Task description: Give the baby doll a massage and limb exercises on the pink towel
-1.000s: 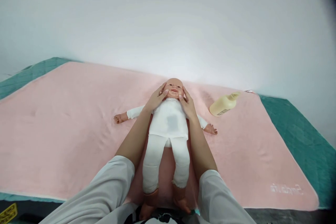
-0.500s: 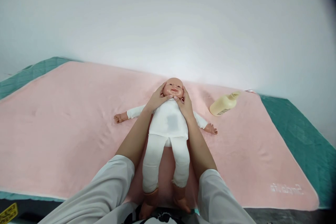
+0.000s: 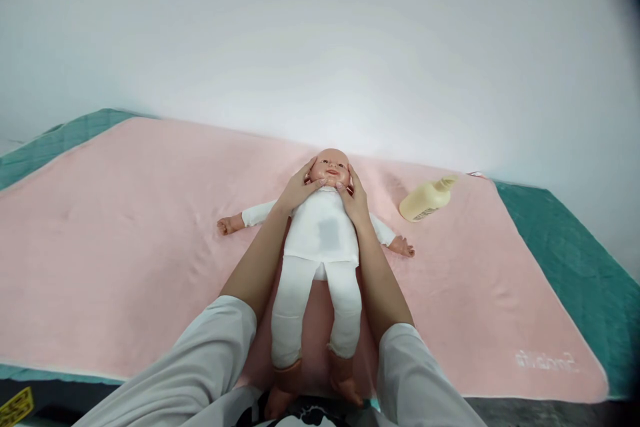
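A baby doll [image 3: 323, 223] in a white top and white trousers lies on its back, its head at the far end and its bare feet towards me. My left hand [image 3: 300, 190] cups the left side of the doll's head, thumb along the jaw. On the opposite side my right hand [image 3: 355, 200] holds the head in the same way, its thumb by the chin. Both sets of fingers wrap round behind the cheeks and are partly hidden. The doll's arms stretch out sideways, passing beneath my forearms.
A pale yellow pump bottle [image 3: 425, 201] stands to the right of the doll. Under everything is a pink blanket [image 3: 150, 233] over a green quilted cover [image 3: 560, 233]. A white wall [image 3: 320, 47] rises behind. At the lower left corner is a yellow label [image 3: 16, 407].
My thumbs have slid slightly apart along the doll's jaw, the right one moving a little to the right. The doll and the bottle stay where they were.
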`<state>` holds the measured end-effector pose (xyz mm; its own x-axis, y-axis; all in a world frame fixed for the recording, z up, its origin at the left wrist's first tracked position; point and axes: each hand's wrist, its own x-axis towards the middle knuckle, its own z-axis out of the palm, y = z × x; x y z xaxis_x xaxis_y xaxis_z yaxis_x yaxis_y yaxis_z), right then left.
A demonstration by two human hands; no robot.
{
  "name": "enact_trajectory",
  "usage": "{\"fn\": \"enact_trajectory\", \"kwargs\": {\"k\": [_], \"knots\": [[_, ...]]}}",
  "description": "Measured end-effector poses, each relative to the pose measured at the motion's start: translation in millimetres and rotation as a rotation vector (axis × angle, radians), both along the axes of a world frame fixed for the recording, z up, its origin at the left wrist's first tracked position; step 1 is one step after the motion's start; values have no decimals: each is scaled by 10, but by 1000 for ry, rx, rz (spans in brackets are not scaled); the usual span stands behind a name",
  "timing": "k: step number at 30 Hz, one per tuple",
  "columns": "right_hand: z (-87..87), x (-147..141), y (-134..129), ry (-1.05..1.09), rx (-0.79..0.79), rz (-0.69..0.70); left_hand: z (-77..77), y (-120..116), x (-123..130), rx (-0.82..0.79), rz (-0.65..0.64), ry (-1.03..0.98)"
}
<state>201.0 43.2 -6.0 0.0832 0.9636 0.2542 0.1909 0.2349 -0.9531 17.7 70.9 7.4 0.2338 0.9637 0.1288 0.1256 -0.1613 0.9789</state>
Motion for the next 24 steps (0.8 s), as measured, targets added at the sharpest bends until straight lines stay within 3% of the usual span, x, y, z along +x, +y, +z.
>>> {"fn": "enact_trajectory", "kwargs": {"k": [11,24], "knots": [[52,95,24,93,-54,102,76,-10,-61,12,-12,94],[-14,109,58,32,-19,73,64,-4,-49,53,4,81]]}}
